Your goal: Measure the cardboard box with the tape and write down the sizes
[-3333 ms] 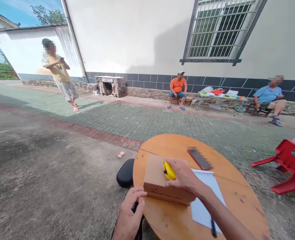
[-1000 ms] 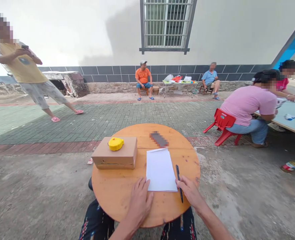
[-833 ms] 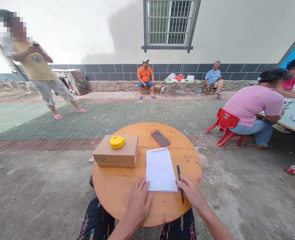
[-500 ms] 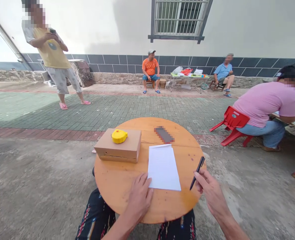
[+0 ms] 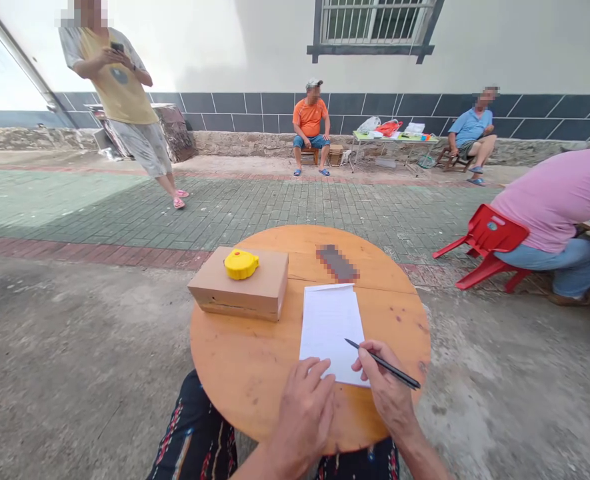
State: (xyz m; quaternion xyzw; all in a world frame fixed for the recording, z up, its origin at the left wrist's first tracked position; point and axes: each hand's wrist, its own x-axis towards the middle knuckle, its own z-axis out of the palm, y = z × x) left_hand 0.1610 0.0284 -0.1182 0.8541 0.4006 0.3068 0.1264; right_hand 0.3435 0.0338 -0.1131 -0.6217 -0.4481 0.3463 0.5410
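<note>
A white paper pad (image 5: 329, 323) lies on the round wooden table (image 5: 245, 373) in front of me. My left hand (image 5: 307, 397) rests on its lower left edge, palm down with fingers stretched out. In my right hand (image 5: 387, 383) I grip a black pen (image 5: 392, 368) between thumb and fingers. Its tip points up and left over the right part of the page; whether it touches the paper I cannot tell. No writing can be clearly read on the sheet.
A cardboard box (image 5: 247, 290) stands at the table's left with a yellow tape measure (image 5: 241, 264) on top. A blurred dark flat object (image 5: 338, 263) lies behind the pad. A person in pink (image 5: 549, 193) sits on a red chair (image 5: 495, 233) to the right. Others are farther back.
My right hand has moved left from the table's right edge onto the pad, and the pen has turned from near upright to slanting. My left hand has slid right onto the paper.
</note>
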